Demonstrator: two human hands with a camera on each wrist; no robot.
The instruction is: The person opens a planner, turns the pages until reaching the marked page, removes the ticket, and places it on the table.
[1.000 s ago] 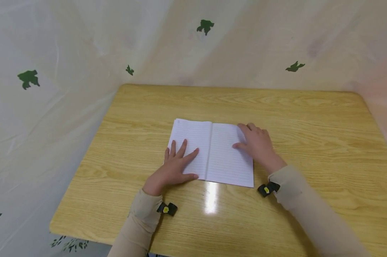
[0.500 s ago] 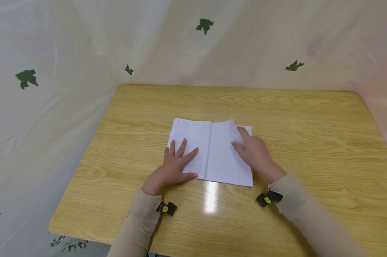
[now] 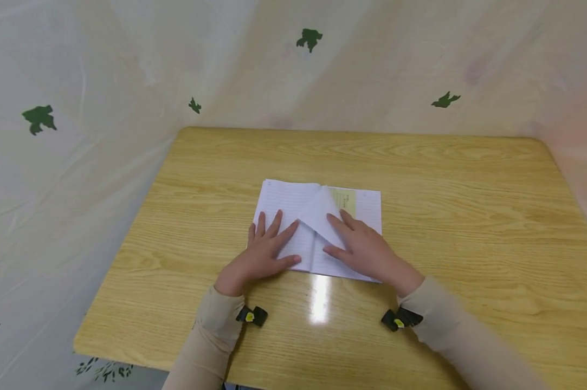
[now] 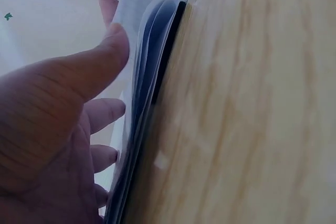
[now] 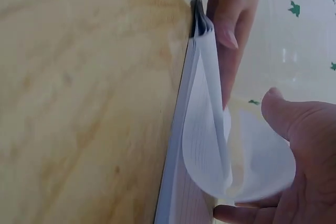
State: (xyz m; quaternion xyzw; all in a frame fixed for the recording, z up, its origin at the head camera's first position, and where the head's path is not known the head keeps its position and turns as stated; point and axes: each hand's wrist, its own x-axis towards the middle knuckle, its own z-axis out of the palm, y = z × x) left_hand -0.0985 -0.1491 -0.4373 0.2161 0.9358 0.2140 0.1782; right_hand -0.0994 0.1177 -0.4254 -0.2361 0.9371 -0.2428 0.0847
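Observation:
An open lined notebook lies on the wooden table. On its left page rests my left hand, fingers spread and straight; in the left wrist view the thumb lies by the edge of the curved pages. My right hand touches a lifted leaf, which bends over the spine toward the left. In the right wrist view this leaf curls up, and the right thumb stands apart from it. A yellowish printed patch shows on the right side beneath the leaf, partly hidden by the right fingers.
The table extends on all sides of the notebook. Behind it and at the left hangs a pale sheet with green bird shapes. Both wrists wear black bands, the right one with a yellow spot.
My right hand has moved left from the notebook's right edge, carrying the leaf up and over toward the spine. The yellowish patch has come into view. My left hand has stayed in place.

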